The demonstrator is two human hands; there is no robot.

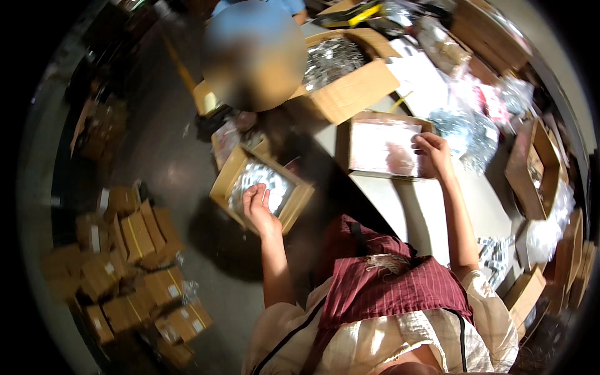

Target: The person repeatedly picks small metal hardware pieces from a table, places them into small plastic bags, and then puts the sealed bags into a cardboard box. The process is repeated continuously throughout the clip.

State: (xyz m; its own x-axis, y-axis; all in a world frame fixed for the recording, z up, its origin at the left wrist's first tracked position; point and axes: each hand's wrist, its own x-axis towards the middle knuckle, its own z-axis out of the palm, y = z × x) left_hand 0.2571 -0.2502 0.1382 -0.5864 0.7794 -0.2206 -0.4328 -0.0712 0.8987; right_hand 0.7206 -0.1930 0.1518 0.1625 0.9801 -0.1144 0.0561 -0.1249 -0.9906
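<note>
My left hand (261, 209) reaches into an open cardboard box (297, 209) on the left, over a heap of small shiny silvery pieces (278, 184). Its fingers are curled, and whatever they hold is too small to make out. At the right, my right hand (432, 152) is over a shallow cardboard box (354, 172) on the table. Clear, shiny plastic (378, 147) covers most of what lies inside. The thumb and fingers are drawn together near the plastic's right edge; I cannot make out what is between them.
A large open carton (356, 94) of metal parts stands at the far side, near another person (294, 7). Clear plastic bags (478, 137) and a wooden-looking box (528, 178) crowd the table's right. Stacked cardboard boxes (134, 306) sit on the floor, lower left.
</note>
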